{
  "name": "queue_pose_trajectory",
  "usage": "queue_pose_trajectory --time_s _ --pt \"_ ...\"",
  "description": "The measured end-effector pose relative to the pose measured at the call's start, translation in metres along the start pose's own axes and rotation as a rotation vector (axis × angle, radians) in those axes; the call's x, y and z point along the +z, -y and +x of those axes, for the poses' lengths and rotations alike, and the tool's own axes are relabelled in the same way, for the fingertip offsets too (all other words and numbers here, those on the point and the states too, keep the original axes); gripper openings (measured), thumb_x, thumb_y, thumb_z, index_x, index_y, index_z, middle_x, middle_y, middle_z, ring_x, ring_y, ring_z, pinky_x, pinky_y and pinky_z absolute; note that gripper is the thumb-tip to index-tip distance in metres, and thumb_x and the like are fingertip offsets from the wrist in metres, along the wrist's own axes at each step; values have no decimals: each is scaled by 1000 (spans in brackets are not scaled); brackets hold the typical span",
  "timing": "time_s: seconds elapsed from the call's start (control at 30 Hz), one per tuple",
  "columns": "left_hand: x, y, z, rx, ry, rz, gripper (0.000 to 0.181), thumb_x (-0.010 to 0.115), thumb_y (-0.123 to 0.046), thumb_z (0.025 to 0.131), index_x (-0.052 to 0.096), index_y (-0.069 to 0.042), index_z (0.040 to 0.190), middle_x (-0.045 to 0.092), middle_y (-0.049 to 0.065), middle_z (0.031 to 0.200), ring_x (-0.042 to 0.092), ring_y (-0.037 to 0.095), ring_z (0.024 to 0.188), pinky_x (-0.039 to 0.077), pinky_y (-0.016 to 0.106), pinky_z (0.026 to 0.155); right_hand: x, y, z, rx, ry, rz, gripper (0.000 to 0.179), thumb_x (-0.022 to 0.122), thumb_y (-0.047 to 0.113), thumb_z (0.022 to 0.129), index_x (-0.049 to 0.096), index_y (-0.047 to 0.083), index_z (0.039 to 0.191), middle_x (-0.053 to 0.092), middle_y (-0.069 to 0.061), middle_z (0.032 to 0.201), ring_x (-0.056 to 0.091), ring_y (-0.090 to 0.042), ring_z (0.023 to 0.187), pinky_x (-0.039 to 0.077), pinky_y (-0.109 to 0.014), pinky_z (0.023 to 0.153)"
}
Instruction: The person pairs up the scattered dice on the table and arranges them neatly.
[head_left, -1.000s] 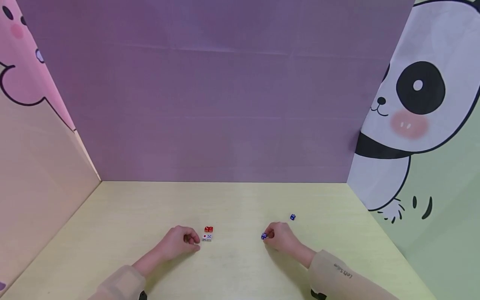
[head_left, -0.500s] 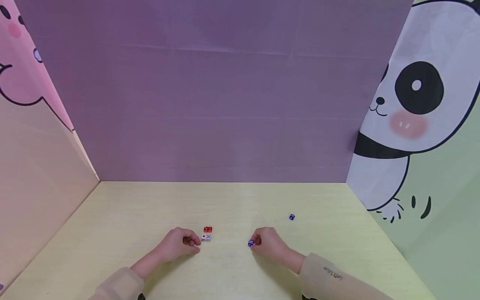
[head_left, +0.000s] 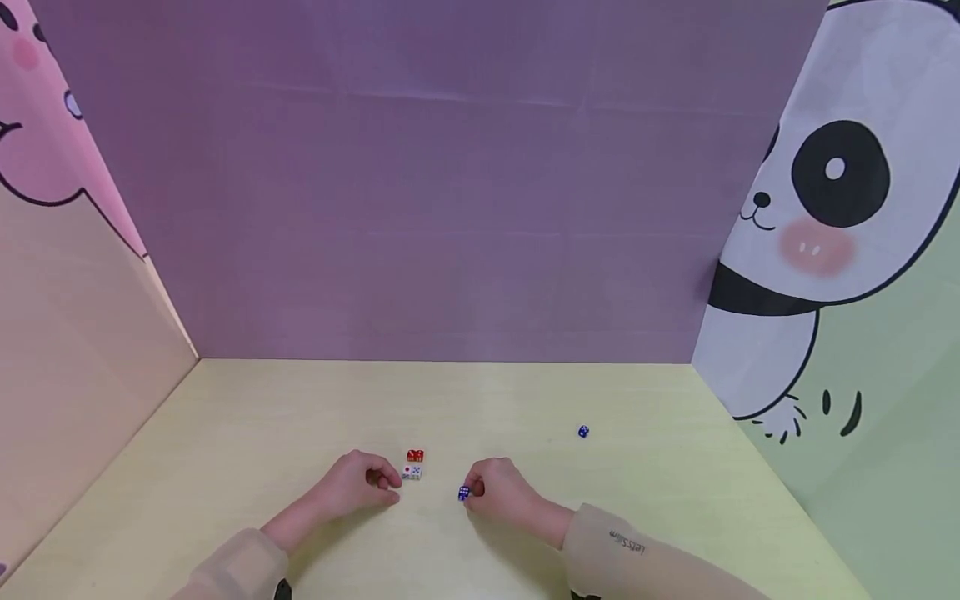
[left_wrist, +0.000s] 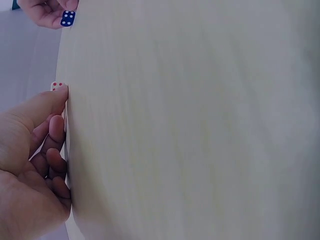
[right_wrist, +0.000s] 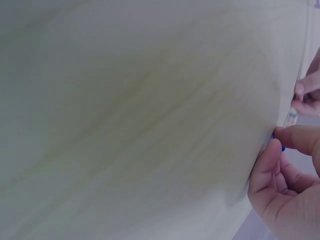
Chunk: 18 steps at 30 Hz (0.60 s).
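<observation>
My right hand (head_left: 504,493) pinches a blue die (head_left: 463,493) with white dots between thumb and fingertips, low over the table. In the right wrist view only a bit of that blue die (right_wrist: 283,148) shows past the fingers. My left hand (head_left: 367,483) is by the table with fingers loosely bent, its fingertips right beside a pair of white dice (head_left: 412,472). In the left wrist view its thumb overlaps a white die (left_wrist: 57,85) with red dots. Directly behind the white dice lie red dice (head_left: 415,456), side by side.
Another blue die (head_left: 583,432) lies farther back on the right of the pale wooden table (head_left: 315,400). A purple panel (head_left: 450,208) closes the back, and printed cartoon panels stand along both sides.
My right hand has carried the blue die leftward and slightly nearer, towards the white dice. The left hand stays nearly still beside them.
</observation>
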<state>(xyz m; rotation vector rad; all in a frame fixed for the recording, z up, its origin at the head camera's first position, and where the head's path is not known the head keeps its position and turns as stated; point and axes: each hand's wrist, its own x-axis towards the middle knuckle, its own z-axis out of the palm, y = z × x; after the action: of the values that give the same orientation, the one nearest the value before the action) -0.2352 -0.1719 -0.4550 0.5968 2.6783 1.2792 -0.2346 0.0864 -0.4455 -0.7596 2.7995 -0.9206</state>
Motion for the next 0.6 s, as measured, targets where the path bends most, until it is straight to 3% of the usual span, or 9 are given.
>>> queue_pose_trajectory --time_s 0.6 --pt "1 1 0 8 -7 0 15 79 -15 75 70 -9 85 58 -4 72 49 8 67 41 21 63 28 37 24 -29 39 -25 8 75 4 76 67 7 79 55 8 64 45 -2 57 41 -16 57"
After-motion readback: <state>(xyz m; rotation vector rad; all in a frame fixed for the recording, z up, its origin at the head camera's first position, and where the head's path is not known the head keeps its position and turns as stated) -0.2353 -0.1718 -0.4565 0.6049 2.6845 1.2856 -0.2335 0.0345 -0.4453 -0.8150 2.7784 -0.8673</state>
